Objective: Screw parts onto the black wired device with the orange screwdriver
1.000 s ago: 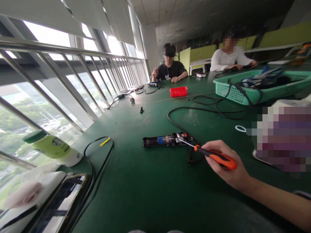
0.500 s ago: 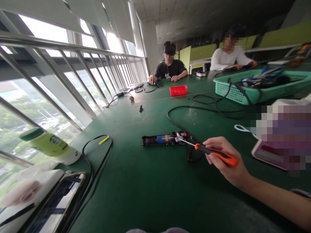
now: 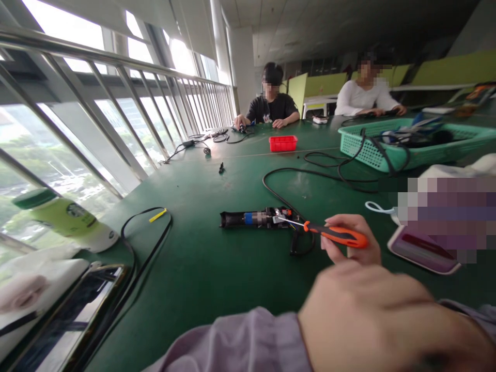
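My right hand (image 3: 364,238) is wrapped round the orange-and-black handle of a screwdriver (image 3: 341,235), its shaft pointing left. The tip meets or nearly meets a small silvery part on an opened black corded tool (image 3: 253,218), which lies on its side with a blue band and inner parts exposed. My left hand (image 3: 364,315), in a lavender sleeve, reaches across from below, over my right forearm. Blurred and close to the camera, it shows mostly its back; its fingers are largely hidden.
A green table (image 3: 217,279) carries a bottle (image 3: 73,219), a phone (image 3: 83,320) and a looped black strap (image 3: 170,222) at left. A red tray (image 3: 282,143) and a green basket (image 3: 372,150) with cables stand farther back. Two people sit across the table.
My left hand and sleeve have come in from below and lie across my right forearm. My right hand still holds the screwdriver at the tool. The whole view has shifted slightly.
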`<action>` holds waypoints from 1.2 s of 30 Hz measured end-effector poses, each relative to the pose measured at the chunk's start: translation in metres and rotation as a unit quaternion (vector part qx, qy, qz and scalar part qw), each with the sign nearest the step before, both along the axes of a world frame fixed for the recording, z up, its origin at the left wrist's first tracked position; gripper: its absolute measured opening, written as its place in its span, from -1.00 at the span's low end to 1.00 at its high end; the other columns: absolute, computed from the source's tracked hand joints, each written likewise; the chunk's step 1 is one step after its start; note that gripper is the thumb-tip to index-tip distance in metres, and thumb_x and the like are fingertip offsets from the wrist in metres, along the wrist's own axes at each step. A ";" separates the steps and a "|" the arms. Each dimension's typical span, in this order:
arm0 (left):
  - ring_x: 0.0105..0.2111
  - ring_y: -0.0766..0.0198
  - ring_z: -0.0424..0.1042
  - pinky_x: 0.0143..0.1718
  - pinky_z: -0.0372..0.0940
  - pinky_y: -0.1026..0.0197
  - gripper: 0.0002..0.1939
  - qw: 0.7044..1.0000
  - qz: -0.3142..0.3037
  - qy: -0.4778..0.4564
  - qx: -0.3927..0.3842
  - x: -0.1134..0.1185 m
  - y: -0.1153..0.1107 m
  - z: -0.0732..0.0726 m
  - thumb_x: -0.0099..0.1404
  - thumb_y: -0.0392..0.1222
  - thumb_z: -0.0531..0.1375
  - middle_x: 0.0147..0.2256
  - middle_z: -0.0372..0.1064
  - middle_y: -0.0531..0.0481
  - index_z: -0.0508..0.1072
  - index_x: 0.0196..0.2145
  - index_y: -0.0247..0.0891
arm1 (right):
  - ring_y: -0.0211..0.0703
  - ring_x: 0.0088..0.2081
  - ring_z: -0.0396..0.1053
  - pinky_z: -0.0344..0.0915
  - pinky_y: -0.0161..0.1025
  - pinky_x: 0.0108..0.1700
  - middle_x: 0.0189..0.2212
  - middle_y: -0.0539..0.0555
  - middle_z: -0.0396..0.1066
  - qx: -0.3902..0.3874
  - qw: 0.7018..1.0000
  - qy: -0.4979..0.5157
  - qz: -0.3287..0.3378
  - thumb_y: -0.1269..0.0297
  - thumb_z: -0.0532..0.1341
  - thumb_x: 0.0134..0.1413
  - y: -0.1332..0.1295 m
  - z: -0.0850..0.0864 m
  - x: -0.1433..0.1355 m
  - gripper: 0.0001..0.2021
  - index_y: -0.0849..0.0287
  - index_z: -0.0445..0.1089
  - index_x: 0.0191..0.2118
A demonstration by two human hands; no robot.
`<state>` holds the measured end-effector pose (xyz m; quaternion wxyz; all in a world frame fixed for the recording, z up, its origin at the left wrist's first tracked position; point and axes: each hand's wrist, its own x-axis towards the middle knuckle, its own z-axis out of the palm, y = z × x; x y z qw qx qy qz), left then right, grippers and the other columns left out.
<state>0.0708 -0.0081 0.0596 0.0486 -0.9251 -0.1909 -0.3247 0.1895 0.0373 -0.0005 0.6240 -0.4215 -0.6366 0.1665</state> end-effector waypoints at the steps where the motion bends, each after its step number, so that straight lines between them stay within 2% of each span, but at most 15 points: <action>1: -0.35 0.32 0.37 -0.36 0.24 0.22 -0.75 1.000 0.015 -0.017 0.001 -0.010 0.016 -0.003 0.29 -0.16 -0.01 -0.37 0.38 0.00 0.47 -0.34 -0.15 | -0.22 -0.36 0.35 0.33 -0.23 -0.32 -0.32 0.00 0.28 0.002 1.000 0.009 -0.004 0.33 0.23 -0.04 0.001 -0.001 0.000 -0.75 0.04 0.27 -0.18; 3: -0.42 0.31 0.33 -0.39 0.19 0.20 -0.77 0.987 0.121 -0.106 0.021 -0.036 0.053 -0.012 0.26 -0.26 -0.01 -0.42 0.38 0.01 0.45 -0.37 -0.21 | -0.17 -0.30 0.34 0.32 -0.17 -0.26 -0.30 0.02 0.27 -0.008 1.000 0.024 -0.004 0.33 0.23 -0.03 0.002 -0.002 0.001 -0.73 0.04 0.26 -0.15; 4: -0.40 0.29 0.33 -0.36 0.18 0.19 -0.77 0.978 0.171 -0.114 0.037 -0.051 0.072 -0.018 0.25 -0.30 -0.01 -0.41 0.38 0.00 0.44 -0.35 -0.22 | -0.16 -0.30 0.34 0.32 -0.15 -0.26 -0.29 0.03 0.26 -0.015 0.999 0.031 0.000 0.33 0.23 -0.02 0.003 -0.002 0.002 -0.72 0.04 0.25 -0.14; 7: -0.29 0.21 0.34 -0.21 0.19 0.12 -0.77 0.965 0.252 -0.033 0.061 -0.090 0.115 -0.034 0.24 -0.31 0.00 -0.28 0.40 -0.05 0.41 -0.22 -0.26 | -0.24 -0.40 0.34 0.31 -0.19 -0.34 -0.30 0.01 0.26 -0.041 0.996 0.053 0.054 0.31 0.19 0.04 0.005 -0.001 0.003 -0.72 0.04 0.22 -0.09; 9: -0.20 0.17 0.33 -0.13 0.19 0.09 -0.75 0.966 0.255 0.036 0.022 -0.103 0.129 -0.043 0.25 -0.19 0.04 -0.19 0.37 -0.09 0.38 -0.15 -0.28 | -0.28 -0.48 0.31 0.29 -0.23 -0.40 -0.36 -0.02 0.28 -0.043 0.992 0.064 0.100 0.26 0.14 0.09 0.005 -0.001 0.004 -0.73 0.04 0.20 -0.07; 12: -0.17 0.15 0.34 -0.11 0.22 0.09 -0.69 0.964 0.243 0.098 -0.042 -0.107 0.135 -0.048 0.24 -0.05 0.07 -0.15 0.35 -0.09 0.37 -0.15 -0.28 | -0.33 -0.59 0.21 0.20 -0.29 -0.51 -0.54 -0.09 0.22 -0.056 0.989 0.058 0.124 0.23 0.09 0.14 0.003 -0.001 0.005 -0.81 0.08 0.23 -0.11; 15: -0.18 0.14 0.34 -0.12 0.23 0.09 -0.66 0.962 0.238 0.113 -0.070 -0.105 0.135 -0.049 0.22 0.00 0.08 -0.14 0.34 -0.09 0.36 -0.15 -0.28 | -0.36 -0.63 0.15 0.16 -0.31 -0.53 -0.60 -0.12 0.16 -0.068 0.992 0.041 0.098 0.27 0.10 0.14 -0.001 -0.001 0.006 -0.86 0.11 0.28 -0.17; 21: -0.21 0.15 0.34 -0.16 0.23 0.12 -0.66 0.962 0.236 0.109 -0.087 -0.104 0.138 -0.049 0.24 0.02 0.06 -0.19 0.37 -0.08 0.37 -0.17 -0.28 | -0.25 -0.40 0.33 0.30 -0.21 -0.32 -0.34 0.01 0.28 -0.020 0.995 0.051 0.078 0.37 0.18 0.00 0.000 0.000 0.003 -0.76 0.11 0.27 -0.15; 23: -0.20 0.15 0.35 -0.17 0.22 0.12 -0.66 0.961 0.241 0.105 -0.088 -0.104 0.138 -0.050 0.25 0.03 0.06 -0.20 0.37 -0.07 0.38 -0.17 -0.27 | -0.24 -0.38 0.33 0.30 -0.21 -0.29 -0.33 0.00 0.30 -0.022 0.994 0.053 0.089 0.38 0.18 0.00 0.002 0.000 0.003 -0.72 0.09 0.23 -0.12; 27: -0.20 0.16 0.36 -0.17 0.20 0.13 -0.63 0.958 0.254 0.101 -0.091 -0.102 0.137 -0.050 0.27 0.07 0.05 -0.19 0.38 -0.05 0.38 -0.15 -0.27 | -0.35 -0.61 0.16 0.14 -0.35 -0.56 -0.57 -0.12 0.19 -0.056 0.993 0.038 0.100 0.32 0.13 0.08 0.001 0.002 0.002 -0.82 0.08 0.23 -0.16; 29: -0.21 0.17 0.37 -0.18 0.20 0.14 -0.63 0.956 0.260 0.102 -0.089 -0.102 0.137 -0.050 0.28 0.08 0.05 -0.20 0.38 -0.04 0.38 -0.16 -0.26 | -0.38 -0.65 0.12 0.07 -0.37 -0.62 -0.59 -0.13 0.16 -0.068 0.994 0.019 0.081 0.32 0.14 0.09 -0.002 0.003 0.001 -0.87 0.08 0.25 -0.21; 31: -0.22 0.18 0.37 -0.18 0.20 0.14 -0.62 0.955 0.264 0.104 -0.085 -0.101 0.137 -0.050 0.29 0.10 0.04 -0.20 0.38 -0.04 0.39 -0.16 -0.26 | -0.35 -0.58 0.22 0.18 -0.35 -0.57 -0.49 -0.08 0.24 -0.039 0.998 0.003 0.049 0.37 0.19 0.02 -0.005 0.004 -0.001 -0.83 0.07 0.27 -0.22; 33: -0.22 0.18 0.37 -0.18 0.21 0.14 -0.62 0.955 0.265 0.106 -0.082 -0.101 0.137 -0.051 0.29 0.10 0.04 -0.19 0.38 -0.04 0.38 -0.16 -0.25 | -0.27 -0.43 0.32 0.32 -0.29 -0.40 -0.35 -0.01 0.27 0.007 0.999 0.001 0.034 0.42 0.23 -0.05 -0.007 0.004 -0.003 -0.73 0.04 0.27 -0.18; 36: -0.21 0.18 0.37 -0.17 0.23 0.15 -0.62 0.957 0.257 0.103 -0.084 -0.102 0.138 -0.051 0.28 0.10 0.04 -0.18 0.37 -0.05 0.38 -0.15 -0.25 | -0.21 -0.29 0.34 0.36 -0.22 -0.23 -0.27 0.02 0.26 0.033 0.998 -0.007 0.045 0.46 0.23 -0.09 -0.007 0.003 -0.004 -0.61 0.02 0.23 -0.09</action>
